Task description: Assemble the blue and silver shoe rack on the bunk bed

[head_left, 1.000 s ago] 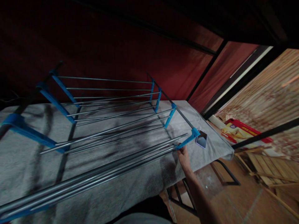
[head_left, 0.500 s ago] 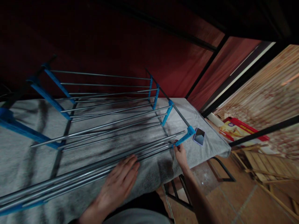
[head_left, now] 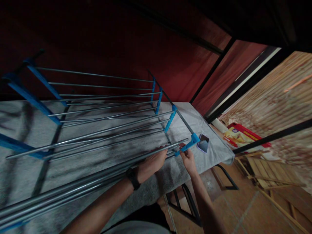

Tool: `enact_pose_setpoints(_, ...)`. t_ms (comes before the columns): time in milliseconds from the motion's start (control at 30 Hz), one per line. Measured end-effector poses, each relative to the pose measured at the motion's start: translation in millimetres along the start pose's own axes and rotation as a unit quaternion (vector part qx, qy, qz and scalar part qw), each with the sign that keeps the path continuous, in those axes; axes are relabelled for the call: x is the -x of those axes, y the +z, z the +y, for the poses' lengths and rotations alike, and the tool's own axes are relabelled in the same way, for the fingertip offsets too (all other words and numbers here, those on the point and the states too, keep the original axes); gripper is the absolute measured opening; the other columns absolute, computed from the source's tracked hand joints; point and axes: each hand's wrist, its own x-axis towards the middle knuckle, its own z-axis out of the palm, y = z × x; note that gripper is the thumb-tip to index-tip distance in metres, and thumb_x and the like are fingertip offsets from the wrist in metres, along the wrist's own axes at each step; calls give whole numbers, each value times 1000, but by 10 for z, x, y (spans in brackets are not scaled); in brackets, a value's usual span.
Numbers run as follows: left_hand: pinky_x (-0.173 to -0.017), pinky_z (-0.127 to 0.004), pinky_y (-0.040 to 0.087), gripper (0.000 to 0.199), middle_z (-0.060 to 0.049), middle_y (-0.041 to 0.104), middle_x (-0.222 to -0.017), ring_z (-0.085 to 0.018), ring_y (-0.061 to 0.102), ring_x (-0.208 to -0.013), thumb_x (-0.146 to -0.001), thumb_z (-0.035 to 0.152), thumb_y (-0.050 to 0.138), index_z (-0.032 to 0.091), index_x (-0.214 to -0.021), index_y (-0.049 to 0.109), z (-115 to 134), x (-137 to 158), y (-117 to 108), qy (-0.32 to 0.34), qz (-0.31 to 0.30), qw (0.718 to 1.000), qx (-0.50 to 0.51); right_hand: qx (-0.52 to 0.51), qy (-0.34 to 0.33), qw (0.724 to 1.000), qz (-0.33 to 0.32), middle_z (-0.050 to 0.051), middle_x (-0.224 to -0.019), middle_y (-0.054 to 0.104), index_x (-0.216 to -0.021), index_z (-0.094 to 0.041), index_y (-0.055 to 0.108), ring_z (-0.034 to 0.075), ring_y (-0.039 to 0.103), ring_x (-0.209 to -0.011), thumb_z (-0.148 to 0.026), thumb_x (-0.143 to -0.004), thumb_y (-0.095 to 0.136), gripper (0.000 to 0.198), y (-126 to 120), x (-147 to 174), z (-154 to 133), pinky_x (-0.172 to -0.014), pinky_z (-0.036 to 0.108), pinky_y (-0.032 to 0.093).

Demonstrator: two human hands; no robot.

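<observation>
A rack of metal tubes and blue plastic brackets lies on its side on a grey blanket (head_left: 143,195). My right hand (head_left: 188,159) pinches the lower end of the nearest right blue bracket (head_left: 188,147). Just left of it, my left hand (head_left: 154,162) is closed around a metal tube (head_left: 136,161) close to the tube's right end; its fingertips are partly hidden. Several loose-ended tubes run side by side along the front. Behind them, thinner crossbars (head_left: 97,132) span between the left brackets (head_left: 34,97) and the right brackets (head_left: 170,119).
A phone (head_left: 203,143) lies on the blanket right of the bracket. Beyond the table's right edge are a red and yellow box (head_left: 246,138) and a wooden folding chair (head_left: 268,172). A dark metal frame (head_left: 214,74) and red wall (head_left: 109,39) stand behind.
My left hand has moved right and forward along the front tubes and closed on one near the bracket. My right hand stays at the bracket. The view has shifted slightly.
</observation>
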Motion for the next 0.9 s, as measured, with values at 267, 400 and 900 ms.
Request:
enact_pose_setpoints(267,-104,-39,50,34,-8,66,-132,-24,63,-123,-102,25,40,25,-135,50,81,119,-20,63,27,997,32,10,-5,1000,-20,9,-101,75,-102,-22,69,26,68,-99,-48,-77,67,36,-50,-89,-68,-92,43,54)
enact_pose_setpoints(400,-103,-40,51,36,-8,66,-134,-25,64,-122,-102,23,43,25,-137,50,186,85,-58,53,30,998,26,-9,-13,1000,-18,7,-102,74,-99,-22,67,25,69,-99,-42,-76,68,30,-30,-82,-111,-94,41,53)
enact_pose_setpoints(900,-103,-38,50,35,-7,70,-126,-24,67,-115,-102,27,46,26,-135,56,186,58,-2,33,50,998,-11,-9,2,999,-31,7,-102,74,-102,-20,67,24,67,-98,-45,-82,65,32,-24,-30,-252,-92,39,51)
